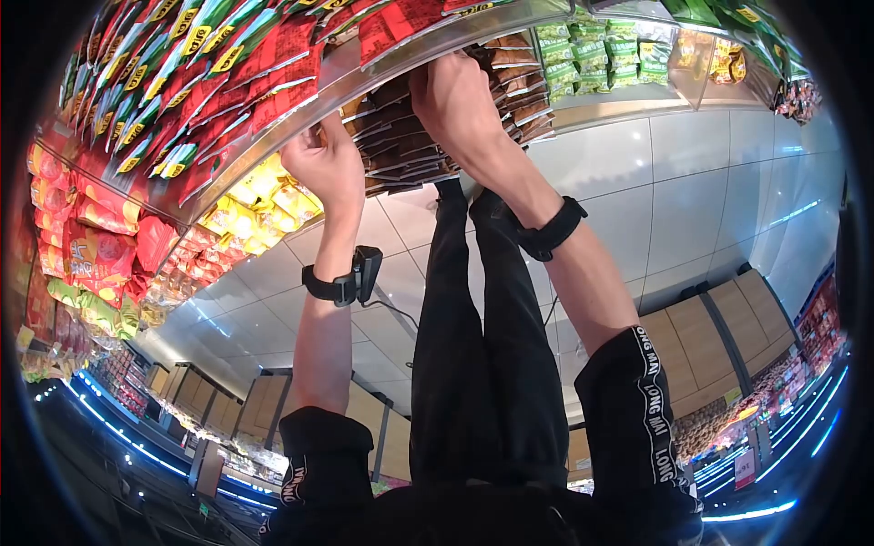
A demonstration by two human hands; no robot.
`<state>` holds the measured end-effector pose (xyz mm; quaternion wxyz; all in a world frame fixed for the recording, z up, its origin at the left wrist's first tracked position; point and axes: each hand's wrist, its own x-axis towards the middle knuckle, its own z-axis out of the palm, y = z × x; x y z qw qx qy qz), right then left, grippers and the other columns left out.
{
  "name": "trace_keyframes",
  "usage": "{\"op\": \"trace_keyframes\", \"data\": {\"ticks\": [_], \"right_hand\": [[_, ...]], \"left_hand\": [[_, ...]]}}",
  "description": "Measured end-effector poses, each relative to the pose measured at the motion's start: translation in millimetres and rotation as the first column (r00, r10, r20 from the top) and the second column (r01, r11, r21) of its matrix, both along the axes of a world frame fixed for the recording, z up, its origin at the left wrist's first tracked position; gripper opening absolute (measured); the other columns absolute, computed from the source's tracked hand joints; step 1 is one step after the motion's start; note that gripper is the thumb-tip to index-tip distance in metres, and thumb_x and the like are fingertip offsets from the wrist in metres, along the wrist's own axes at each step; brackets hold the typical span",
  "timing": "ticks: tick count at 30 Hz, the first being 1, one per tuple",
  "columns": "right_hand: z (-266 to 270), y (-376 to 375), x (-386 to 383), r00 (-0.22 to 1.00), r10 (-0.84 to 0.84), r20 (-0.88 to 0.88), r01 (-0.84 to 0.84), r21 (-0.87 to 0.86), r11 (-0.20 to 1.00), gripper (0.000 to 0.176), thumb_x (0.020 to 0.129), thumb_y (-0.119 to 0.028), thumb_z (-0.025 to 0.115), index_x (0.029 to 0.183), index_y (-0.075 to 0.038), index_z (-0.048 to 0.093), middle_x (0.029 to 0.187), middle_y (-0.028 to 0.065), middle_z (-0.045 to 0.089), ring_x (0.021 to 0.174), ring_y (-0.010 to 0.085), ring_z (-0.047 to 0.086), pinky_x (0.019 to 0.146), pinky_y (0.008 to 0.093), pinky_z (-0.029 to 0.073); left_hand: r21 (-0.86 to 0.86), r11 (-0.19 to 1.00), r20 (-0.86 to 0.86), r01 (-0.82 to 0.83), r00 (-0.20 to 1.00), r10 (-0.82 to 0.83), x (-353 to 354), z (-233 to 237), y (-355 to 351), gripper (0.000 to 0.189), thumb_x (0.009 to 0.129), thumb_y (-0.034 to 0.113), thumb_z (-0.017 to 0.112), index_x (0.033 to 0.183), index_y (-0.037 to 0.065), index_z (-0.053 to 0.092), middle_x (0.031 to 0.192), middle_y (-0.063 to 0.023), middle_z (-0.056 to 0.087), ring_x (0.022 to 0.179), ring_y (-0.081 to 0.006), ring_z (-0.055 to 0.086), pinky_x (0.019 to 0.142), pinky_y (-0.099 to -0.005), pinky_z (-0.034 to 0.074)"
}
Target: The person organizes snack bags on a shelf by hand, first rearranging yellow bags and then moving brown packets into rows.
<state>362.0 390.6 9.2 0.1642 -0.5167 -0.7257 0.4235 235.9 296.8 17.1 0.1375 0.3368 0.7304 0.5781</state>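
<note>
My left hand (326, 166) is raised at the clear shelf edge (305, 123), below the red snack packets (273, 77). Its fingers are curled, and the edge partly hides the fingertips, so what they hold does not show. To its right, my right hand (458, 98) is closed in front of the rows of dark brown packets (391, 132). The back of that hand faces me and hides whatever its fingers grip. A black strap is around each wrist.
Green-and-red packets (150, 68) fill the upper left bin. Yellow packets (264, 207) and red bags (100, 241) sit lower left. Small green packets (596, 59) stand at upper right. Wooden cabinets (719, 332) line the tiled floor (610, 196) behind my legs.
</note>
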Motion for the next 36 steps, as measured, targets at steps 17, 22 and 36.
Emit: {"op": "trace_keyframes", "data": {"ticks": [17,22,36], "right_hand": [[-14.6,-20.4,17.0,0.985,0.164,-0.060,-0.152,0.170,0.974,0.037,0.086,-0.012,0.078,0.113,0.007,0.062,0.099,0.0277,0.068,0.092,0.0450,0.069,0.080,0.0482,0.058],[-5.7,-19.8,4.5,0.999,0.030,-0.041,-0.030,-0.006,1.000,0.035,0.087,-0.018,0.080,0.108,0.006,0.065,0.093,0.0241,0.070,0.086,0.0420,0.071,0.078,0.0469,0.058],[-17.6,-24.2,6.5,0.974,-0.003,-0.228,0.018,0.064,0.998,0.012,0.087,-0.003,0.070,0.097,0.002,0.074,0.092,0.0232,0.072,0.088,0.0422,0.071,0.079,0.0459,0.057]], "left_hand": [[0.014,1.000,0.081,0.007,0.997,-0.008,-3.9,-0.6,-6.3,0.019,0.102,-0.001,0.064,0.119,-0.008,0.067,0.115,-0.0127,0.073,0.106,-0.0155,0.068,0.097,-0.0284,0.052],[0.040,0.999,0.095,0.017,0.995,-0.021,-4.8,-5.4,-8.6,0.019,0.101,-0.002,0.064,0.119,-0.007,0.067,0.116,-0.0130,0.073,0.106,-0.0151,0.068,0.097,-0.0279,0.052],[0.051,0.999,0.090,0.007,0.996,-0.012,-3.9,-1.5,-8.0,0.017,0.101,-0.001,0.064,0.117,-0.007,0.068,0.115,-0.0125,0.073,0.107,-0.0154,0.068,0.099,-0.0292,0.052]]}}
